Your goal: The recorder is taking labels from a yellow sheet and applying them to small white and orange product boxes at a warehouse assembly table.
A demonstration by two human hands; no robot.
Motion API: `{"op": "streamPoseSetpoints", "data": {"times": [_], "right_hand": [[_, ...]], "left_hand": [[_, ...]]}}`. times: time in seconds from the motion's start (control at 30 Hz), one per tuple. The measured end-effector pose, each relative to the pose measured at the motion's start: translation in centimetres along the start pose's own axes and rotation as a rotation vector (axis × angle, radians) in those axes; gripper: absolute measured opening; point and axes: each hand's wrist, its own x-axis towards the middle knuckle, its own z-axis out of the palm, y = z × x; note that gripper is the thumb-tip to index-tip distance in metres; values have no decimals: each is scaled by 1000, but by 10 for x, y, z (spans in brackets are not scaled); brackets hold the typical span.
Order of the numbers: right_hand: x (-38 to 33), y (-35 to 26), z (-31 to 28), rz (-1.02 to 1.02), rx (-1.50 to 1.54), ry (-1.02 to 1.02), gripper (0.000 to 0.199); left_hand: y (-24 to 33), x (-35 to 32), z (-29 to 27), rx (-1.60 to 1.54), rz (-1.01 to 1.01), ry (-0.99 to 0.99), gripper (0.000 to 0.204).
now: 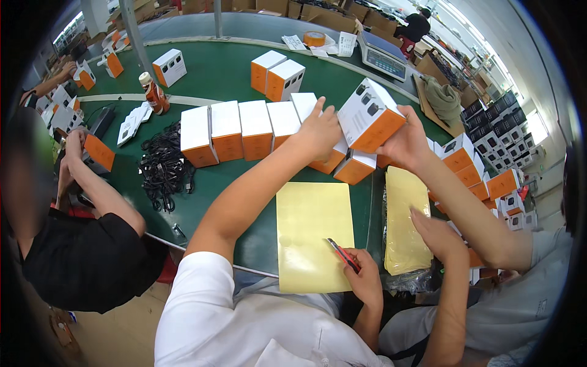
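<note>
My left hand (319, 133) reaches over a row of white-and-orange boxes (225, 131), its fingers apart against the box tops; its palm side is hidden. In my right hand (365, 278) is a red utility knife (344, 255), its tip over a yellow sheet (313, 229) at the table's near edge. Just right of my left hand, a co-worker's hand (406, 140) holds up a tilted white-and-orange box (371, 115). That person's other hand (437, 235) is at a stack of yellow sheets (406, 220).
Black cables (164, 168) lie in a heap left of the row, near an orange-brown bottle (154, 95). Two boxes (277, 74) stand farther back. A scale (382, 58) and tape roll (314, 39) are at the far edge. Another person (92, 251) works at left; many boxes (471, 168) are piled right.
</note>
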Motion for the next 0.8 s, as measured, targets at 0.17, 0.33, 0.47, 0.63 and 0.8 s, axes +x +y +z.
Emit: {"op": "streamPoseSetpoints", "data": {"times": [0.17,0.33,0.47,0.63,0.8], "right_hand": [[-11,5,-5,36,22,-10,35],[-14,3,-12,23,-4,10,34],[-15,-7,-7,-2,17,21,32],[-15,-3,-7,-49,-29,26,32],[-2,16,-5,-36,56,-11,32]], "left_hand": [[-23,-71,-16,-337,-154,268,115],[3,-10,-38,-760,115,341,136],[-4,31,-41,-928,148,448,110],[-3,-15,-41,-857,3,606,88],[-17,-138,-25,-898,-95,839,84]]}}
